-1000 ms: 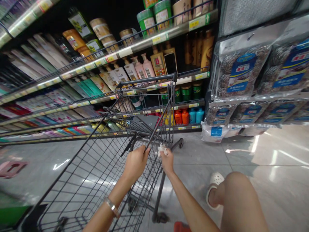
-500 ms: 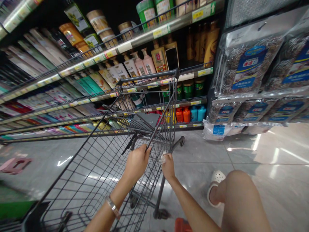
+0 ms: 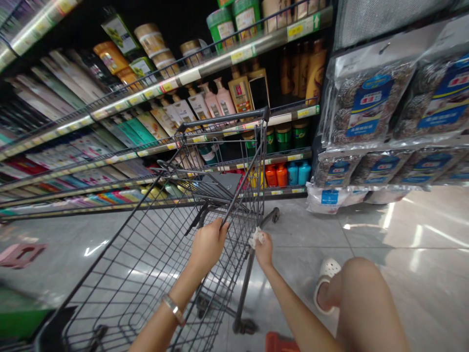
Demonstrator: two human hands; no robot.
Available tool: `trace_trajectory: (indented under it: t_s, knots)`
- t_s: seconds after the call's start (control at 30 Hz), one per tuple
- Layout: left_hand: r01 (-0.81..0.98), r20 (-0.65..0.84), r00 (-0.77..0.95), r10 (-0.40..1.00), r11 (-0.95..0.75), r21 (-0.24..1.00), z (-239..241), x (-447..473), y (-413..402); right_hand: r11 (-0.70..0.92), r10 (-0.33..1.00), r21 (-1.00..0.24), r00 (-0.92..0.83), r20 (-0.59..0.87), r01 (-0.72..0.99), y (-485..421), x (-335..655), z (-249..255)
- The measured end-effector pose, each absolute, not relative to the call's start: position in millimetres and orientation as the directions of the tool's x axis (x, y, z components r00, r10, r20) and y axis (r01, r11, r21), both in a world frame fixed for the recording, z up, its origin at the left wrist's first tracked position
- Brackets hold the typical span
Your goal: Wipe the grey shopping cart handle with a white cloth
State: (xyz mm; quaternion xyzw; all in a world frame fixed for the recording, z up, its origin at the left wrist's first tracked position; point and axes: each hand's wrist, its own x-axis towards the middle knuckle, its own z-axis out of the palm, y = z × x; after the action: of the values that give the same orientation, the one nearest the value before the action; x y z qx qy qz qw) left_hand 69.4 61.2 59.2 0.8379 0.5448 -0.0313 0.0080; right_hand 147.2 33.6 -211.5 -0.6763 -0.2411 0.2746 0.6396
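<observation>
A black wire shopping cart [image 3: 154,244] lies tipped in front of me on the shop floor. My left hand [image 3: 207,244] is closed round a wire bar of the cart's side near its upper edge. Just to the right, my right hand [image 3: 264,248] is closed on a small crumpled white cloth or tissue [image 3: 255,237] and presses it against the cart's dark frame tube. My bare knee [image 3: 366,303] and a white clog [image 3: 326,281] show at the lower right.
Shelves [image 3: 220,58] of bottles, jars and boxes run behind the cart. Bagged steel scourers [image 3: 370,107] hang on a rack at the right. A pink stool [image 3: 20,254] stands on the grey tiled floor at the left. A red object [image 3: 280,342] lies by my leg.
My right hand has shifted slightly right and down along the cart frame with the white cloth. My left hand keeps its grip on the wire bar.
</observation>
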Motion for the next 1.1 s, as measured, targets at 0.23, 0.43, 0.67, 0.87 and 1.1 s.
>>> trace_trajectory:
  t_s: [0.23, 0.43, 0.67, 0.87, 1.1]
  knots:
    - [0.915, -0.063, 0.403, 0.913, -0.404, 0.004, 59, 69, 61, 0.014, 0.698, -0.983, 0.706, -0.120, -0.181, 70, 143, -197]
    - [0.908, -0.050, 0.419, 0.907, -0.418, 0.038, 57, 66, 64, 0.050, 0.687, -0.935, 0.692, -0.223, -0.351, 83, 144, -179]
    - [0.913, -0.055, 0.406, 0.912, -0.407, 0.003, 58, 68, 63, 0.110, 0.635, -0.883, 0.715, -0.291, -0.457, 100, 152, -150]
    - [0.911, -0.060, 0.412, 0.909, -0.413, -0.002, 57, 68, 63, 0.148, 0.589, -0.891, 0.762, -0.268, -0.428, 95, 148, -144]
    - [0.909, -0.058, 0.415, 0.908, -0.416, -0.008, 55, 67, 64, 0.180, 0.599, -0.954, 0.796, -0.089, -0.242, 110, 170, -131]
